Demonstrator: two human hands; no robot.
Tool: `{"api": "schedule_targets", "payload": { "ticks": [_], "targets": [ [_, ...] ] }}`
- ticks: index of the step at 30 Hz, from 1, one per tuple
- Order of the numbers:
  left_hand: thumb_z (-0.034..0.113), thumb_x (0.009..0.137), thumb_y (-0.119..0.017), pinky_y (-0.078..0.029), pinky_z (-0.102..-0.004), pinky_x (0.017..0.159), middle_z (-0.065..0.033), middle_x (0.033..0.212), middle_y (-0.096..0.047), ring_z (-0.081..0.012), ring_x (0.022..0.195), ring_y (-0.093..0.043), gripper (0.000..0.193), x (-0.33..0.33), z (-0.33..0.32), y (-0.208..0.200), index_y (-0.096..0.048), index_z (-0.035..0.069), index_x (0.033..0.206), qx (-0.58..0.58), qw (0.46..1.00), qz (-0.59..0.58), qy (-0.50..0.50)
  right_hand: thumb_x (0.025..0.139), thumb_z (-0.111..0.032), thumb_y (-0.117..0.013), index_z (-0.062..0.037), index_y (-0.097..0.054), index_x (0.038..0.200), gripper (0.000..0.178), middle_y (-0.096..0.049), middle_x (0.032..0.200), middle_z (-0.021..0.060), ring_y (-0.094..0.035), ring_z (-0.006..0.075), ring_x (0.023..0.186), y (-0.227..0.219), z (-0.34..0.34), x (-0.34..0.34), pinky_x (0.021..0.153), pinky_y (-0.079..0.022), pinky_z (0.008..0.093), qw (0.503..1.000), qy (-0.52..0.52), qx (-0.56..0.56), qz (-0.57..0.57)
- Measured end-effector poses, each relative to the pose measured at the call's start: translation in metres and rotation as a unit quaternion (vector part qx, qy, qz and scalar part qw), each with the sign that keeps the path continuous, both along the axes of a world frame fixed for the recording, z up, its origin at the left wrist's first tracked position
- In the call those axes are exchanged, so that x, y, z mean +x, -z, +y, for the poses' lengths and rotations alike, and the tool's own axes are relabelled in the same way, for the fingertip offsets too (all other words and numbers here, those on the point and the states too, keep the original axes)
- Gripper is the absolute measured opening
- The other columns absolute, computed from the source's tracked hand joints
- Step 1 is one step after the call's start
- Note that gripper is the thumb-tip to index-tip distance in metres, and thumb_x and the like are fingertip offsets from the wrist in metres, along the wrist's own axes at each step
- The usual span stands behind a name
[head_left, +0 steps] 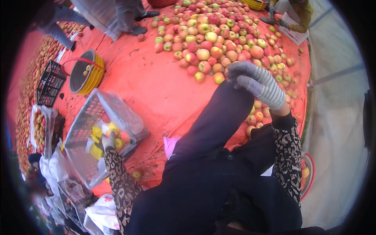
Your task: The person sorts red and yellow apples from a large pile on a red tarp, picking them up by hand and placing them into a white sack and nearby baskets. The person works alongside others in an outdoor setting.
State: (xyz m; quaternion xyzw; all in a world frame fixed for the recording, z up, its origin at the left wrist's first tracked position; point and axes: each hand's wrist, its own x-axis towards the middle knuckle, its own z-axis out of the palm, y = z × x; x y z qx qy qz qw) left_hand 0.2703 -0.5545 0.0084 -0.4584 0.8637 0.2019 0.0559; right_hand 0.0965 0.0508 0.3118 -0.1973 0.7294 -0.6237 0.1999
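My left hand [108, 140], in a pale glove, reaches down inside a plastic crate [83, 135] lined with clear film. It is among several red and yellow apples [118, 144] and bright yellow pieces [96, 151]. Its fingers are too small and partly hidden, so I cannot tell whether they grip an apple. My right hand [260, 83], in a grey striped glove, rests over my raised knee with its fingers stretched out and nothing in it.
A large heap of apples [211, 37] covers the red sheet [133, 78] ahead. To the left stand a yellow bucket [94, 80] with a red handle, a black crate [51, 83] and a film-lined crate of apples [39, 131]. Other people [299, 15] are at the far edge.
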Motion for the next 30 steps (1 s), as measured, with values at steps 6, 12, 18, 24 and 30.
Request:
{"api": "schedule_targets", "payload": {
  "ticks": [6, 12, 18, 24, 30],
  "targets": [
    [0.049, 0.094, -0.041, -0.047, -0.0385, 0.079, -0.0163, 0.1, -0.063, -0.0276, 0.09, -0.059, 0.057, -0.059, 0.013, -0.02, -0.055, -0.003, 0.115, 0.109, 0.967, 0.216, 0.078, 0.095, -0.018, -0.051, 0.0001, -0.054, 0.121, 0.031, -0.063, 0.106, 0.0095, -0.062, 0.0166, 0.096, 0.007, 0.086, -0.005, 0.08, -0.051, 0.0284, 0.961, 0.255, -0.1, 0.028],
    [0.038, 0.082, -0.064, -0.052, -0.0386, 0.063, -0.011, 0.103, -0.061, -0.0271, 0.078, -0.06, 0.052, -0.056, 0.074, -0.001, -0.054, 0.005, 0.12, 0.387, 0.906, 0.161, -0.049, 0.095, -0.019, -0.051, -0.0005, -0.055, 0.119, 0.031, -0.063, 0.104, 0.0091, -0.062, 0.0162, 0.094, 0.013, 0.126, 0.022, 0.08, -0.05, 0.0286, 0.942, 0.323, -0.088, 0.004],
    [0.029, 0.081, -0.06, -0.038, -0.0314, 0.04, -0.0082, 0.078, -0.056, -0.0204, 0.043, -0.041, 0.037, -0.077, 0.126, -0.028, -0.053, 0.011, 0.112, 0.284, 0.911, 0.159, -0.255, 0.093, -0.01, -0.053, -0.0012, -0.057, 0.118, 0.027, -0.064, 0.103, 0.0056, -0.062, 0.0122, 0.093, 0.038, 0.152, 0.052, 0.078, -0.05, 0.0256, 0.952, 0.304, 0.01, -0.047],
    [0.038, 0.085, -0.054, -0.023, -0.0257, 0.034, 0.0029, 0.049, -0.029, -0.0112, 0.036, -0.024, 0.022, -0.156, 0.193, -0.091, -0.05, 0.017, 0.091, 0.391, 0.874, 0.153, -0.245, 0.091, -0.008, -0.053, -0.0002, -0.057, 0.117, 0.027, -0.063, 0.103, 0.0059, -0.06, 0.0127, 0.095, 0.046, 0.179, 0.081, 0.081, -0.049, 0.027, 0.917, 0.391, -0.054, -0.066],
    [0.033, 0.09, -0.052, -0.038, -0.0284, 0.045, -0.0028, 0.061, -0.046, -0.0203, 0.051, -0.044, 0.02, -0.27, 0.257, -0.065, -0.05, 0.015, 0.084, 0.506, 0.843, 0.114, -0.143, 0.092, -0.013, -0.056, -0.0008, -0.058, 0.117, 0.028, -0.062, 0.102, 0.0048, -0.06, 0.0127, 0.094, 0.058, 0.201, 0.087, 0.082, -0.048, 0.0268, 0.915, 0.404, -0.015, -0.011]
  ]
}}
